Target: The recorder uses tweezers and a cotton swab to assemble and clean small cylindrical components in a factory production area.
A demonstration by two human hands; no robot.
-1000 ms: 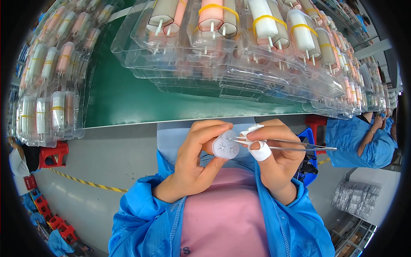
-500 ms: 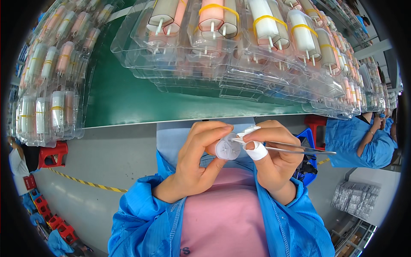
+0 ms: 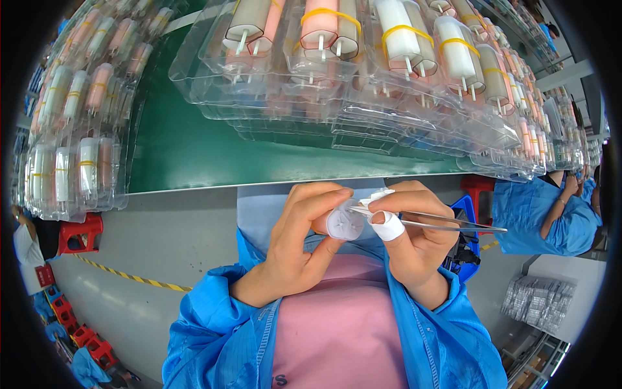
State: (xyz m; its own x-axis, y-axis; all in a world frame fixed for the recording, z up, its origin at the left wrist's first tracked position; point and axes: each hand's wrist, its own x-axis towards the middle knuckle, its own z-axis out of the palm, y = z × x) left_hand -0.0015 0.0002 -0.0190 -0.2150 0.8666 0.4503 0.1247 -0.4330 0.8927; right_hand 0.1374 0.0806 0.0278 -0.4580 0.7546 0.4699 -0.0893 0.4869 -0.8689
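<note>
Between the thumb and fingers of my left hand (image 3: 299,243) is a small translucent round cup-like part (image 3: 344,222), its round face turned toward me. My right hand (image 3: 418,236) is closed around metal tweezers (image 3: 447,222); their tips point left and reach the rim of the part. White wrapping covers the thumb (image 3: 387,227) and a fingertip of that hand. Both hands are in front of my chest, just below the table's near edge. Fine detail inside the part is too small to make out.
Stacked clear plastic trays (image 3: 272,104) with banded pink, grey and white cylinders stand on the green table (image 3: 175,155). More trays (image 3: 65,162) are at left. A blue bin (image 3: 468,211) and red stool (image 3: 478,189) sit at right, near a co-worker in blue (image 3: 534,217).
The tweezers' tips have shifted very slightly at the rim of the translucent part, and the part has tilted a little. Both hands otherwise keep their places.
</note>
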